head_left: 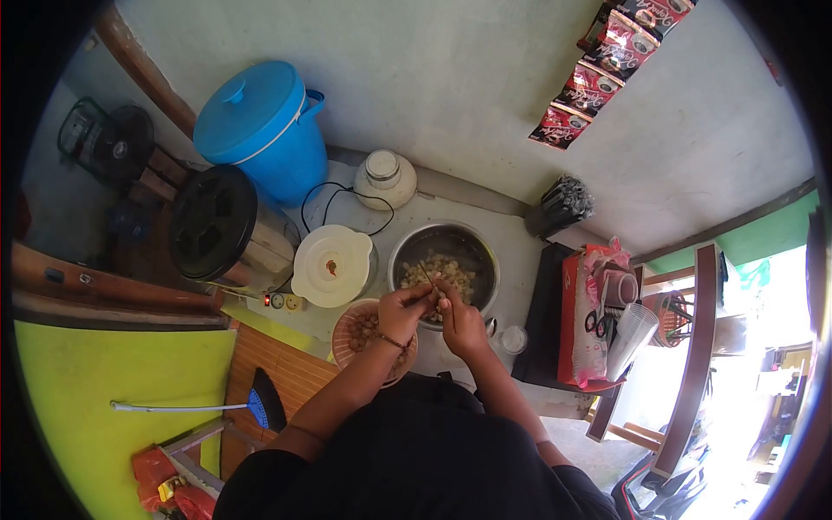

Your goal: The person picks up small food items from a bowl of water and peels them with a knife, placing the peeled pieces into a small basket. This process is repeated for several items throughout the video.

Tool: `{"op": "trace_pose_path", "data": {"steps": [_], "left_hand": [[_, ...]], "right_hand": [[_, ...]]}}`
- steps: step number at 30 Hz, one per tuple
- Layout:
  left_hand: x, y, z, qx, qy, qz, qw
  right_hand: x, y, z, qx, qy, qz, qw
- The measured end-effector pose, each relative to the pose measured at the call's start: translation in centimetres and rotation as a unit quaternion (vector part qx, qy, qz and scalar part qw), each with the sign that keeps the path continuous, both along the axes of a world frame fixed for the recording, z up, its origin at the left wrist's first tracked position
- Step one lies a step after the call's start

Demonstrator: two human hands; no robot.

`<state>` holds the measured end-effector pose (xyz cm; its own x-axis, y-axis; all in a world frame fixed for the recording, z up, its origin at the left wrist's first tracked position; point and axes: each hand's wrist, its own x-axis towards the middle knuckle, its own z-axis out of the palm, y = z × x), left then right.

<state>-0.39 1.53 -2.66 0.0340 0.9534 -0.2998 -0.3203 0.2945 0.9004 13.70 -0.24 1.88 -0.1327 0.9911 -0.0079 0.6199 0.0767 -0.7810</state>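
**Two hands meet over a metal bowl at a crowded counter**

Pale walls [442, 95] rise behind a light worktop [518, 290], and from the head camera I see bright daylight coming in at the far right of the hands. Beyond the left hand, a big lidded blue bucket [260, 121] stands against the wall, with a white jar [384, 182] beside it. Nearer that hand, on its left, are a container with a black lid [214, 223] and a white dish [332, 277]. Farther left and lower, a blue-and-black broom [264, 406] leans out.

Past the right hand, dark straws [563, 208] bunch in a holder, and a red box [569, 321] carries scissors [595, 323] and clear cups [631, 340]. A small glass [515, 339] sits just beside that hand. Sachets [598, 87] hang high on the wall.

Both forearms reach forward from a black shirt [433, 451]. The left hand [406, 316] and right hand [462, 322] come together, fingers bent inward, over the near side of the metal bowl [444, 232], which holds pale pieces [464, 279]. A thin dark strip [425, 270] juts up between them; I cannot tell which hand is clamped on it. Under the left wrist, a pinkish basket [339, 334] holds round brown pieces [364, 324].
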Motion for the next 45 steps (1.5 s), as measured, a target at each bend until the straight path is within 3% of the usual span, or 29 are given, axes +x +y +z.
{"op": "trace_pose_path", "data": {"steps": [2,9,12,14,17,27,30,32,35,38,40,43,45], "left_hand": [[0.1,-0.2,0.2,-0.006,0.051,-0.006,0.999],[0.5,-1.0,-0.4,-0.028,0.067,-0.057,0.996],[0.1,-0.5,-0.3,-0.064,-0.038,-0.056,0.996],[-0.5,0.0,-1.7,-0.097,-0.143,-0.039,0.984],[-0.7,0.5,-1.2,-0.101,-0.151,-0.038,0.983],[-0.7,0.8,-1.2,-0.144,-0.101,-0.069,0.982],[-0.1,0.5,0.1,-0.156,-0.081,-0.09,0.98],[0.1,0.3,-0.5,-0.138,-0.083,-0.079,0.984],[-0.2,0.7,-2.0,-0.073,0.063,-0.112,0.989],[-1.7,1.2,-2.0,0.039,0.132,-0.112,0.984],[-3.5,1.4,-1.2,0.008,0.137,-0.115,0.984],[-5.3,1.6,0.1,0.005,0.129,-0.122,0.984],[-6.1,1.4,0.6,-0.04,0.013,-0.101,0.994]], "right_hand": [[-0.2,-0.1,-0.1,0.001,-0.028,-0.011,1.0],[0.0,0.4,-3.4,0.002,-0.018,-0.046,0.999],[0.2,0.6,-3.7,-0.124,0.21,-0.101,0.965],[0.4,0.5,-2.8,-0.103,0.206,-0.077,0.97],[0.4,0.2,-1.8,-0.065,0.159,-0.042,0.984],[0.4,0.1,-0.8,-0.014,0.036,-0.023,0.999],[0.6,0.4,-2.0,-0.051,-0.016,-0.019,0.998],[0.5,0.5,-2.3,-0.042,0.0,-0.034,0.999],[0.1,0.6,-2.0,-0.023,0.004,-0.057,0.998],[-0.5,0.7,-1.2,-0.031,-0.005,-0.063,0.997],[-0.7,0.9,-1.1,-0.045,-0.01,-0.062,0.997],[-1.2,1.0,-1.3,-0.057,0.016,-0.072,0.996],[-1.7,1.0,-1.6,-0.006,0.033,-0.073,0.997]]}}
